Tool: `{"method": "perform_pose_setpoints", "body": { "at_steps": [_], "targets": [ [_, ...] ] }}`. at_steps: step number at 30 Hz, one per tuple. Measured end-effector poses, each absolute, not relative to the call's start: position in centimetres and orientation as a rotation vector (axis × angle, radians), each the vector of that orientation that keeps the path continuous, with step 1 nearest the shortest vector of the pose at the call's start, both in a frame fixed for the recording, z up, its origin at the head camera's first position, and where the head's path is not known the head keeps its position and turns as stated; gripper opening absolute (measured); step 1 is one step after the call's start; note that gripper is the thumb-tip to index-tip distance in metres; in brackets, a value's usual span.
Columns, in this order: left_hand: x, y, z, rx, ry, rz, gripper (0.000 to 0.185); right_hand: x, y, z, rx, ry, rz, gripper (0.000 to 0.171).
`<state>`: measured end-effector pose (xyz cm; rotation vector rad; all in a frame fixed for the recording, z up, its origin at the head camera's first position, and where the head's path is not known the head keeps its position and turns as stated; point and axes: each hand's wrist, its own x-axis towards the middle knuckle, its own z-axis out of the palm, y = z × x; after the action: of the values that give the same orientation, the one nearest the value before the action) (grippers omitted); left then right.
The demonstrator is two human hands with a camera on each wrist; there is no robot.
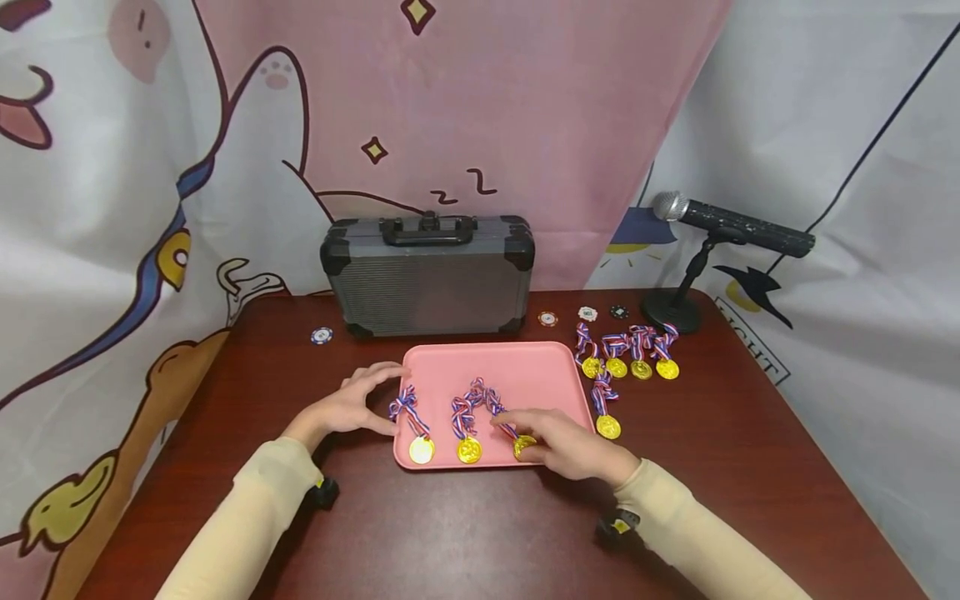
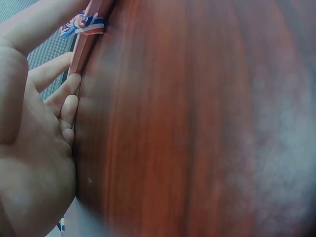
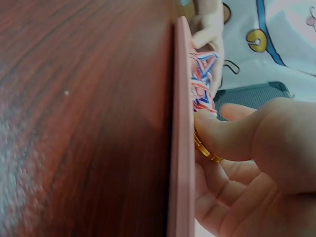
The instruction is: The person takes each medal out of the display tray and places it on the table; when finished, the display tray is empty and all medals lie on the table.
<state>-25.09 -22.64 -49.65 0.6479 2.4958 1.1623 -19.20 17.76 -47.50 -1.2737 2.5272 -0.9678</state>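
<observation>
A pink tray (image 1: 525,367) lies mid-table with three gold medals on striped ribbons along its near edge. My right hand (image 1: 534,442) pinches the rightmost medal (image 1: 522,447) just above the tray's rim; in the right wrist view thumb and fingers (image 3: 232,138) clamp the gold medal (image 3: 205,148) beside the tray rim (image 3: 180,148). The other two medals (image 1: 422,450) (image 1: 469,451) lie flat. My left hand (image 1: 382,400) rests spread against the tray's left edge, holding nothing; the left wrist view shows its fingers (image 2: 66,106) touching the tray edge (image 2: 81,47).
A closed grey case (image 1: 427,275) stands behind the tray. Several more medals (image 1: 630,358) lie right of the tray, one nearer (image 1: 607,427). A microphone on a stand (image 1: 731,223) sits back right. Poker chips (image 1: 322,335) (image 1: 547,318) lie by the case.
</observation>
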Motion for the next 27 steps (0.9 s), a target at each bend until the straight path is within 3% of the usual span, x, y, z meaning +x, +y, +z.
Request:
{"method": "perform_pose_setpoints", "body": {
  "at_steps": [7,18,27],
  "targets": [
    [-25.1,-22.6,-49.7,0.664,2.501,1.179,0.096,-19.5,20.4,-45.8,-1.028,2.509,-1.148,0.035],
    [-25.0,-22.8,-49.7,0.676,2.512,1.189,0.096,-21.1,27.8,-42.6,-0.709,2.816,-1.235,0.046],
    [-25.1,-22.6,-49.7,0.662,2.513,1.159,0.098,-21.3,32.9,-44.1,-0.5,2.967,-1.065,0.05]
  ]
}}
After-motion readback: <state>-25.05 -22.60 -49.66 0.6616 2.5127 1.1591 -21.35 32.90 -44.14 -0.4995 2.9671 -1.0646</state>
